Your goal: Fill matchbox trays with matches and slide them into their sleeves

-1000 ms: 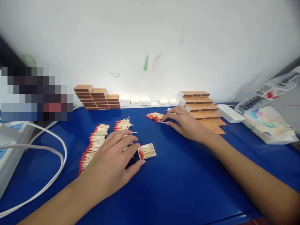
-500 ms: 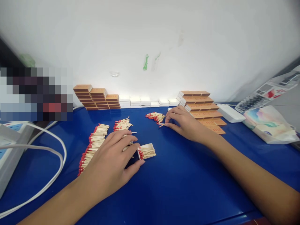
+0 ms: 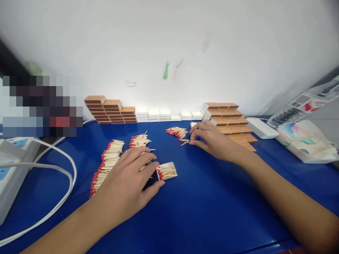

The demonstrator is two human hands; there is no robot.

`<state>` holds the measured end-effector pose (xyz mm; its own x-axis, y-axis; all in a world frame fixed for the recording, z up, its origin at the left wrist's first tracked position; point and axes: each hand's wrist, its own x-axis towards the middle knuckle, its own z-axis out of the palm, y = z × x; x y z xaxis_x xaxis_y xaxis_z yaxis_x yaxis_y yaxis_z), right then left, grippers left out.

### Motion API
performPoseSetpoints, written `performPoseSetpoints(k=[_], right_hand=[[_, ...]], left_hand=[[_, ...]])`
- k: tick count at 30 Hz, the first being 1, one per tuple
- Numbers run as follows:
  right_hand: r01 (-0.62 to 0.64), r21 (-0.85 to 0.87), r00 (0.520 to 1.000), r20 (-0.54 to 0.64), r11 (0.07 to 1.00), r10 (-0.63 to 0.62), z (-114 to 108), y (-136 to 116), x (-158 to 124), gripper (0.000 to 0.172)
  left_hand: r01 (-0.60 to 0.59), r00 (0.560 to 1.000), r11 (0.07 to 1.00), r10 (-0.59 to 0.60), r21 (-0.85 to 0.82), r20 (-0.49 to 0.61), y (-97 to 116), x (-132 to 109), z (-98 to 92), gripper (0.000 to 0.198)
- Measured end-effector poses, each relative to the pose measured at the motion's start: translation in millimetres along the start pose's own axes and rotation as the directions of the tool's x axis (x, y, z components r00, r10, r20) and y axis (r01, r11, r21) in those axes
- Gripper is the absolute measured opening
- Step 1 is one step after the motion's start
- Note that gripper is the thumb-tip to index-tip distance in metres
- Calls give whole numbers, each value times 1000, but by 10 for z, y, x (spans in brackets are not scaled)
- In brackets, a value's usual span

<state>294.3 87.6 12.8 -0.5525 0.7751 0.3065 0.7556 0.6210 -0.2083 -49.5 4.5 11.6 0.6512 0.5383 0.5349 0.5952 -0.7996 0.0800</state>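
Observation:
My left hand (image 3: pixel 129 176) grips the left end of a small white matchbox tray (image 3: pixel 173 169) between thumb and fingers. Several red-tipped matches (image 3: pixel 165 173) lie in that tray. Beyond it, my right hand (image 3: pixel 209 139) has thumb and forefinger pinched at the end of a match (image 3: pixel 184 143), beside a loose match pile (image 3: pixel 177 132). A long row of matches (image 3: pixel 109 158) lies left of my left hand, partly covered by it. Another match pile (image 3: pixel 139 140) sits just past my left fingers, and more matches show between them.
Orange matchboxes are stacked at the back left (image 3: pixel 112 112) and back right (image 3: pixel 230 121), with white trays (image 3: pixel 160 114) between them along the wall. A power strip (image 3: pixel 13 165) with white cables is at left. A white adapter (image 3: pixel 262 128) and tissue pack (image 3: pixel 304 141) lie at right.
The view has shifted slightly. My right hand has moved a little to the right, and a second loose match now shows near its fingertips. My left hand keeps its hold on the tray.

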Motion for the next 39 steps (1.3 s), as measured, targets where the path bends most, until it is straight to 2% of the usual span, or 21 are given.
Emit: performPoseSetpoints(k=[5,12,21,27,32,35,39], right_hand=[[0,41,1000,15,999,0,-23,-71,9,12],[25,72,999,25,997,-27,2,-118,13,14],[-2,40,998,62,999,0,-211,-130,-61,15],[-15,14,997,81,1000,14,-165,-89,-62,10],[-3,28,997,74,1000,1,-109,-68,-47,17],[8,50,999,36,999,-10,-123,-154,-31,18],[43,117,997,-62,992,-36,-171,-477,-12,16]], left_hand=[[7,1000,1000,-7,-4,-3,3,-8,5,22],[3,1000,1000,-3,-2,2,6,5,2,22],[9,1000,1000,-9,-4,14,9,6,-8,23],[6,1000,1000,-6,-1,13,2,-2,5,23],[8,1000,1000,-8,3,16,-5,-12,18,23],[9,1000,1000,-9,0,20,-1,-7,12,22],[14,1000,1000,-14,-2,17,2,0,6,21]])
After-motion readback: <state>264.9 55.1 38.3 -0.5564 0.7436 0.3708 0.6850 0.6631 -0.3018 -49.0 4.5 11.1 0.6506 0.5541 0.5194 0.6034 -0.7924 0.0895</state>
